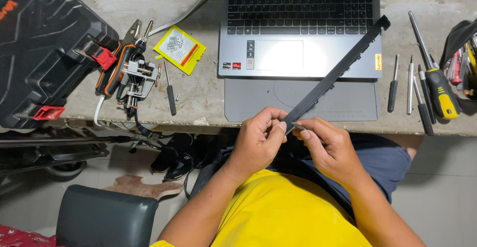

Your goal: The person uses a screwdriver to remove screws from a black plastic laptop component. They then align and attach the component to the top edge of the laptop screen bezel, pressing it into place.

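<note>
A worn grey tabletop (198, 98) carries a black tool case (44, 48) at far left and an open silver laptop (298, 33) in the middle. A long black strip (338, 70) slants from the laptop's right edge down to the near edge, where the left hand (258, 140) pinches its lower end between its fingers. The right hand (330, 145) pinches a small metal piece (298, 126) against it. Screwdrivers (422, 88) lie at right.

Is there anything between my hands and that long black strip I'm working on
Nothing visible does. Both the left hand and the right hand already grip the near end of the long black strip, fingertips directly on it. Its far end reaches out over the open laptop, whether touching or not is unclear.
</note>
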